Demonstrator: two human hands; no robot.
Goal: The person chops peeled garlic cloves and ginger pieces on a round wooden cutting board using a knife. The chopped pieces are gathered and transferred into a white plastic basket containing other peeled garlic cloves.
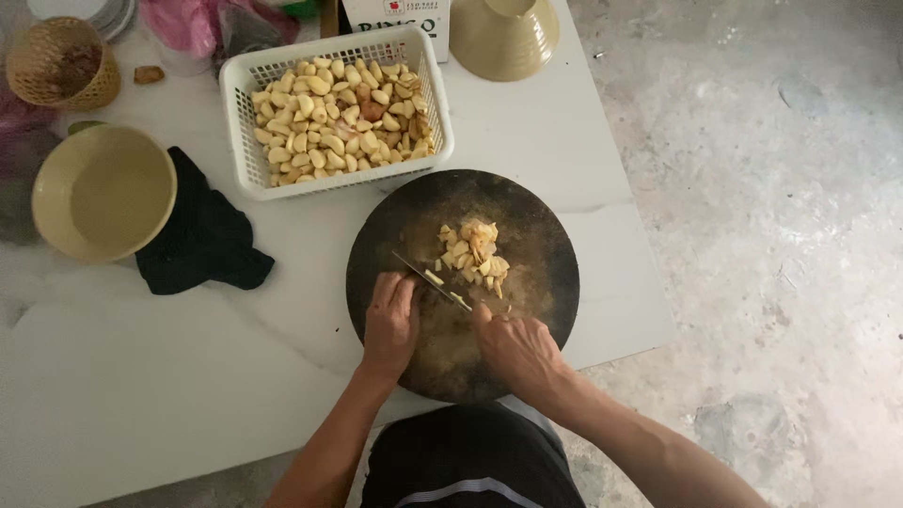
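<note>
Garlic is being chopped: a knife [431,279] is clamped in the right hand [513,350], its blade steadied by the flat, unclenched left hand [389,325] beside the garlic pile [473,252] on the round board [461,282], where further rocking cuts seem needed

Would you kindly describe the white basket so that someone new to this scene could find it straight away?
Start at the round dark chopping board where the left hand and right hand work a knife. Just beyond its far edge on the white table sits the white basket. It alone is rectangular with slotted plastic walls, heaped with peeled garlic cloves; the nearby bowls are round and beige.
</note>
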